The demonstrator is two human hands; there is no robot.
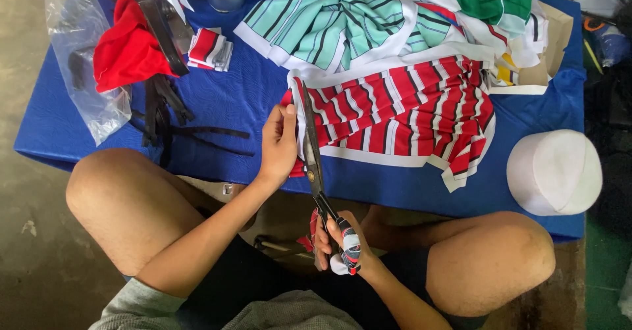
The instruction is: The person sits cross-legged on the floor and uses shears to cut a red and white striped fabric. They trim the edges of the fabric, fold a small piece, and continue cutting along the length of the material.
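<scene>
— Red-and-white striped cloth [401,116]: how far is your cut?

— Only at the near edge, I judge. Your right hand [342,244] is closed on the scissors [315,162], whose blades lie along the cloth's left edge. Your left hand [278,144] pinches that edge.

— And what remains?

— Most of the cloth, spread uncut on the blue bench [230,93], with the mint striped piece [329,24] behind.

Lit evenly by soft daylight, moderately bright. Faint shadow only beneath the blue table edge [197,172] and between the knees. Mild glare on the clear plastic bag [79,53]. Sharp at centre; slightly soft and bowed toward the edges.
</scene>
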